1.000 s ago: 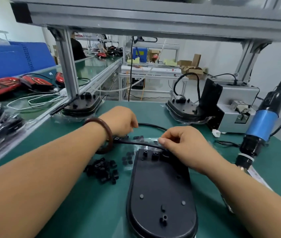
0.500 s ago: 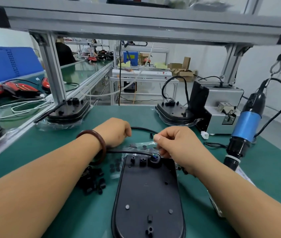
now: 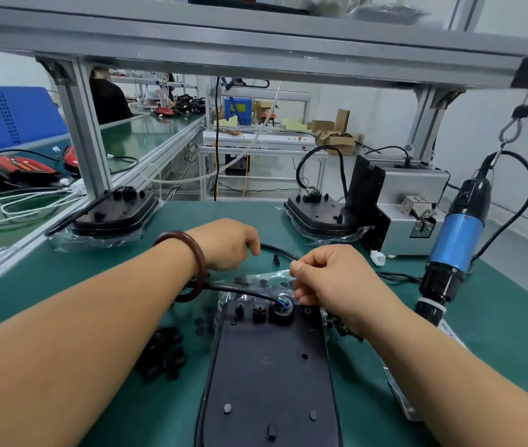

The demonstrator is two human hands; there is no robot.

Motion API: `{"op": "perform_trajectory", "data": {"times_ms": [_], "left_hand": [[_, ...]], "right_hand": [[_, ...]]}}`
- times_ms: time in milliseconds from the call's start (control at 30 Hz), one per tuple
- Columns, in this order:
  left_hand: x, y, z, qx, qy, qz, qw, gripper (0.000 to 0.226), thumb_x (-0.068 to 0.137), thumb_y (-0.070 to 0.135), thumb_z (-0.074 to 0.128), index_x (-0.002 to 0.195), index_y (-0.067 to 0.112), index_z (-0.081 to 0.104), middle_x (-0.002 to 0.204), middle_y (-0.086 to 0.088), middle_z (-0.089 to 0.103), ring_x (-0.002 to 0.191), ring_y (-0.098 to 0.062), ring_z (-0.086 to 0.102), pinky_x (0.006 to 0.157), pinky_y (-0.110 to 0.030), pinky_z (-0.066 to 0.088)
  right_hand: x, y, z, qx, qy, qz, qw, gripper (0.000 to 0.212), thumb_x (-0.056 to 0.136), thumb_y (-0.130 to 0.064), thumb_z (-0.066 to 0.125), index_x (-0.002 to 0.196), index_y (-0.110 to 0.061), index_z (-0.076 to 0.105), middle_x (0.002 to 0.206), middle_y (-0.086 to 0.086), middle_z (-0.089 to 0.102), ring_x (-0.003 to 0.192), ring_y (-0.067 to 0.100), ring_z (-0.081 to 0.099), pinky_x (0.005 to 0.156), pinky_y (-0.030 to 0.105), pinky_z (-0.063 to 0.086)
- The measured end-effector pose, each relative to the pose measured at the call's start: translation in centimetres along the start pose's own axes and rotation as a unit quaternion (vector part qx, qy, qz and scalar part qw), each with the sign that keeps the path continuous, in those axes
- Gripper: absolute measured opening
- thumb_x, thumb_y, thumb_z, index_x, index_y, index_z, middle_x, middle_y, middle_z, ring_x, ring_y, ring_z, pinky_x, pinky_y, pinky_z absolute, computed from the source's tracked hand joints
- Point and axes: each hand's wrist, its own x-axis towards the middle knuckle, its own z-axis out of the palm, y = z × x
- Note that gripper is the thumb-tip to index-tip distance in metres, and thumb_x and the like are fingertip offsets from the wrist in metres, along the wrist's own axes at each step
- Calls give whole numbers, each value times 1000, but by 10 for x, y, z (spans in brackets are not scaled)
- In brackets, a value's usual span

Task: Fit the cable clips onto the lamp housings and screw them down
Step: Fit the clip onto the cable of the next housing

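Note:
A black lamp housing point(image 3: 269, 375) lies back side up on the green mat in front of me. Its black cable point(image 3: 240, 290) leaves a round port point(image 3: 282, 309) at the far end and runs left under my left wrist. My left hand point(image 3: 229, 243) curls over the cable's far loop point(image 3: 280, 251). My right hand point(image 3: 330, 282) hovers just right of the port, fingers pinched together; what they pinch is hidden. A pile of black cable clips point(image 3: 162, 353) sits left of the housing, and a single clip point(image 3: 276, 260) lies between my hands.
A blue electric screwdriver point(image 3: 453, 250) hangs at the right. A grey screw feeder point(image 3: 407, 208) stands behind it. Two more housings, one point(image 3: 114, 214) at the left and one point(image 3: 320, 214) at the back right, rest in plastic wrap. A person stands at the far left bench.
My view has tilted and moved closer. My left hand has opened slightly on the cable loop. My right hand has lifted a little off the port, which now shows its coloured wires.

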Motion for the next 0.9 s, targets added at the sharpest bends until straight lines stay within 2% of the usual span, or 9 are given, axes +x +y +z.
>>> {"op": "perform_trajectory", "data": {"times_ms": [67, 200, 367, 500, 600, 667, 733, 800, 900], "left_hand": [[9, 8, -3, 14, 30, 19, 999, 38, 92, 3, 44, 111, 30, 61, 112, -1, 63, 98, -16, 59, 80, -22, 41], [30, 27, 13, 52, 7, 52, 997, 40, 96, 10, 43, 126, 33, 58, 128, -4, 54, 112, -23, 53, 91, -29, 42], [41, 22, 29, 43, 55, 64, 995, 15, 91, 23, 59, 104, 21, 66, 110, -1, 64, 104, -20, 57, 81, -24, 39], [32, 12, 30, 7, 71, 53, 996, 4, 90, 25, 62, 93, 22, 64, 100, 1, 66, 88, -12, 52, 77, -21, 37], [12, 7, 14, -98, 135, 40, 985, 7, 87, 24, 64, 83, 27, 60, 87, 9, 63, 84, -9, 56, 79, -21, 43], [-7, 10, 1, -242, 183, 44, 952, 11, 84, 16, 67, 79, 25, 62, 80, 11, 65, 77, -10, 61, 79, -24, 49], [-31, 18, -6, -375, 187, 85, 904, 16, 82, 7, 66, 80, 23, 63, 80, 6, 68, 75, -18, 65, 82, -35, 53], [-53, 28, -6, -399, 177, 132, 890, 22, 82, 5, 66, 82, 26, 62, 89, 3, 70, 80, -24, 67, 83, -40, 53], [-71, 39, 5, -424, 188, 158, 872, 31, 85, -5, 61, 84, 26, 57, 96, 2, 72, 88, -20, 69, 83, -35, 55]], "right_hand": [[1, 1, 0, 4, -3, 8, 1000, 22, 91, -12, 61, 69, -8, 62, 52, 2, 64, 50, 14, 62, 73, 42, 58], [1, 2, 1, -1, -7, 12, 1000, 25, 91, -12, 61, 66, -9, 62, 50, 2, 62, 49, 13, 60, 74, 47, 57], [1, 2, 2, -18, -8, 7, 1000, 27, 91, -13, 60, 64, -10, 61, 51, 2, 62, 50, 14, 59, 72, 44, 58], [0, 0, 2, -1, 15, -3, 1000, 26, 92, -12, 59, 66, -10, 62, 56, 5, 63, 49, 14, 59, 67, 38, 57], [-2, -4, 0, 44, 56, -45, 996, 18, 93, -12, 59, 76, -9, 67, 62, 5, 64, 55, 13, 60, 64, 32, 57], [-4, -8, 0, 93, 65, -62, 992, 12, 94, -14, 59, 85, -10, 68, 66, 4, 65, 58, 10, 61, 64, 29, 56], [-6, -12, 3, 131, 59, -63, 988, 10, 94, -15, 59, 89, -11, 66, 71, 4, 66, 60, 9, 63, 64, 28, 56], [-9, -16, 8, 187, 36, -58, 980, 9, 93, -15, 61, 89, -9, 66, 70, 4, 66, 57, 8, 62, 59, 21, 54], [-14, -20, 15, 261, -15, -44, 964, 11, 91, -14, 64, 84, -5, 68, 63, 2, 65, 56, 10, 58, 54, 18, 50]]}}
